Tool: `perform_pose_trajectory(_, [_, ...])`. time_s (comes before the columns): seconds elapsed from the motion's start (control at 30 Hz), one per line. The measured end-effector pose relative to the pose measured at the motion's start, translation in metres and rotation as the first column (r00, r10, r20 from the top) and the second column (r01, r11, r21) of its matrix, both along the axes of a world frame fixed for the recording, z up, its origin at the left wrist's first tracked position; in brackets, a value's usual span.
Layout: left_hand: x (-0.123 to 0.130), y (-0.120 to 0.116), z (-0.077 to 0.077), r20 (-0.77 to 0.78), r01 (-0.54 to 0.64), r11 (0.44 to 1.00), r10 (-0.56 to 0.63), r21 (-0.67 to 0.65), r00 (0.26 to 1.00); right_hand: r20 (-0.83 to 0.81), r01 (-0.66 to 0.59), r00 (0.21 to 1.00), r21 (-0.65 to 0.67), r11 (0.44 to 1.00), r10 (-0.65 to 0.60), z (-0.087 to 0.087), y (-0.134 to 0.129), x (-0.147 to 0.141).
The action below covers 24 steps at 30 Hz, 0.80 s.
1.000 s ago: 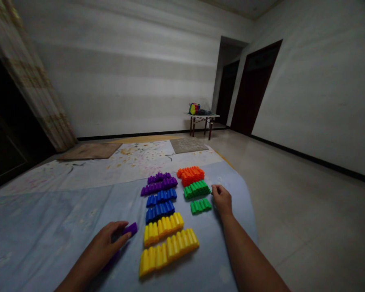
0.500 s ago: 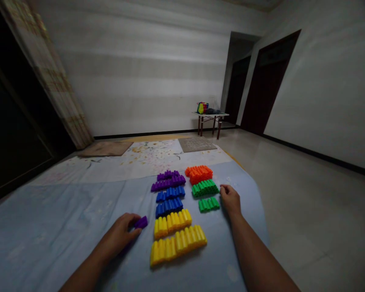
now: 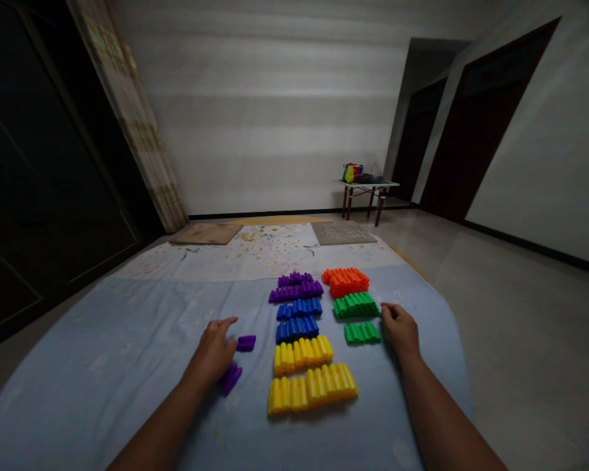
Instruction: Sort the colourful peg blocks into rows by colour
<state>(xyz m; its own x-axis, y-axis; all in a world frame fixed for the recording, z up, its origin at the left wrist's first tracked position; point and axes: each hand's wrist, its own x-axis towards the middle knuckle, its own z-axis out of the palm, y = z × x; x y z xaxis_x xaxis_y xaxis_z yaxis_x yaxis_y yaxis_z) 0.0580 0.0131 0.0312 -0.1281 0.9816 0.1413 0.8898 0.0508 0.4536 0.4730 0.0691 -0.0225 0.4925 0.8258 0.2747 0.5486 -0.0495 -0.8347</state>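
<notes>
My left hand [image 3: 218,347] has its index finger stretched out and its thumb close to a small purple plastic piece [image 3: 246,343] lying on the cloth. Just below that hand is another purple piece [image 3: 231,379], partly covered by the wrist. My right hand [image 3: 400,328] is closed, knuckles curled, at the right end of a stack of green pieces [image 3: 356,305]; what it holds, if anything, is hidden. A smaller green row [image 3: 362,333] lies in front of the stack. Left of these run rows of purple [image 3: 297,292], blue [image 3: 298,329] and yellow pieces [image 3: 313,388].
Orange pieces [image 3: 348,281] are piled behind the green ones. Under everything spreads a pale blue cloth [image 3: 142,340]. A brown mat [image 3: 207,233] and a grey mat [image 3: 343,233] lie farther back. Against the far wall a small table [image 3: 366,185] carries a colourful bag [image 3: 353,173].
The purple piece held by my left hand now lies on the cloth, and its fingers have spread. The view has turned left, shifting everything rightward. My right hand stays beside the green stack.
</notes>
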Motion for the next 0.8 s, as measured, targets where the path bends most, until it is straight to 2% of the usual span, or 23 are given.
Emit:
perform_pose_trajectory(0.07, [0.004,-0.001,0.004,-0.005,-0.093,0.994,0.092,-0.060,0.996,-0.006,-0.009,1.000,0.002,1.000,0.009,0.000,0.000,0.000])
perform_pose_trajectory(0.13, [0.010,-0.002,0.006,-0.022,-0.109,0.981,0.107,-0.159,0.994,-0.002,-0.018,1.000,0.008,1.000,0.018,0.001,0.000,-0.001])
perform_pose_trajectory(0.2, [0.014,-0.002,0.005,-0.055,-0.056,0.973,0.044,-0.223,0.997,0.014,-0.023,1.000,0.015,1.000,0.023,0.002,-0.001,-0.001])
perform_pose_trajectory(0.3, [0.013,0.000,0.002,-0.049,0.062,0.973,-0.075,-0.221,0.996,0.023,-0.023,0.999,0.021,1.000,0.022,0.004,-0.001,-0.003])
perform_pose_trajectory(0.4, [0.006,0.005,-0.001,0.023,0.085,0.973,-0.082,-0.213,0.996,0.016,-0.022,1.000,0.022,1.000,0.022,0.005,-0.002,-0.004])
perform_pose_trajectory(0.57, [0.000,0.020,0.004,0.047,0.147,0.951,-0.140,-0.270,0.989,-0.015,-0.023,1.000,0.019,1.000,0.023,0.007,-0.002,-0.005])
perform_pose_trajectory(0.63, [0.006,0.031,0.010,0.080,0.160,0.956,-0.144,-0.245,0.986,-0.024,-0.025,0.999,0.019,1.000,0.025,0.008,-0.002,-0.005])
perform_pose_trajectory(0.8, [0.038,0.064,0.032,0.103,0.231,0.971,-0.225,-0.056,0.969,-0.028,-0.024,0.999,0.040,0.999,0.025,0.008,-0.001,-0.006])
